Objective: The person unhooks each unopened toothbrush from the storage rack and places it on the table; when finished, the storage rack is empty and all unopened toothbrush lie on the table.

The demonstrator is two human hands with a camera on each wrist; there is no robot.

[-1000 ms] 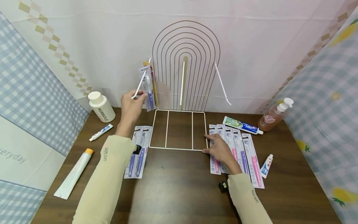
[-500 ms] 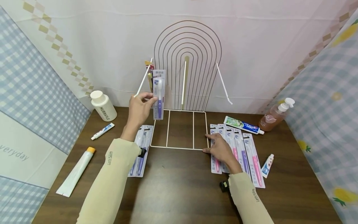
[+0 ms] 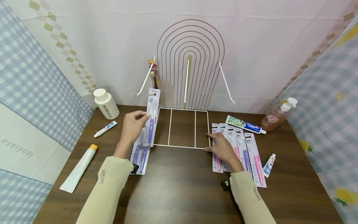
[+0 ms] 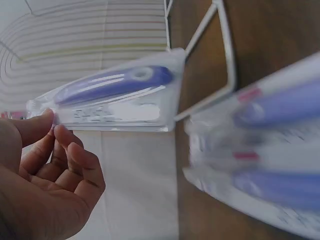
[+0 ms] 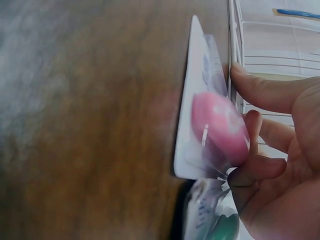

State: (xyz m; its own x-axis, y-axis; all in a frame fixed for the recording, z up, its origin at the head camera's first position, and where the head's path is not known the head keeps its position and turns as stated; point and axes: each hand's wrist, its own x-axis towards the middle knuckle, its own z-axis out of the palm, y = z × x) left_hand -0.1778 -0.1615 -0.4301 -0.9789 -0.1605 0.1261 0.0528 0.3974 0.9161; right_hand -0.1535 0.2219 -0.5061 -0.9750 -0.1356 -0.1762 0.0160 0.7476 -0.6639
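One wire rack [image 3: 181,127] stands at the back middle of the table [image 3: 179,186] and serves as landmark; its flat base frame lies in front of the arched back; left of that base, the left hand [image 3: 131,124] pinches a purple toothbrush pack [image 3: 151,116] by its edge between thumb and fingertips, above two more purple packs [image 3: 139,155] lying flat; right of the base, the right hand [image 3: 221,149] rests with relaxed fingers on a row of toothbrush packs [image 3: 240,152], thumb touching the frame's corner; the held pack looks light, thin, stiff but bendable, its plastic likely slippery, so a grip on the card edge seems safest.
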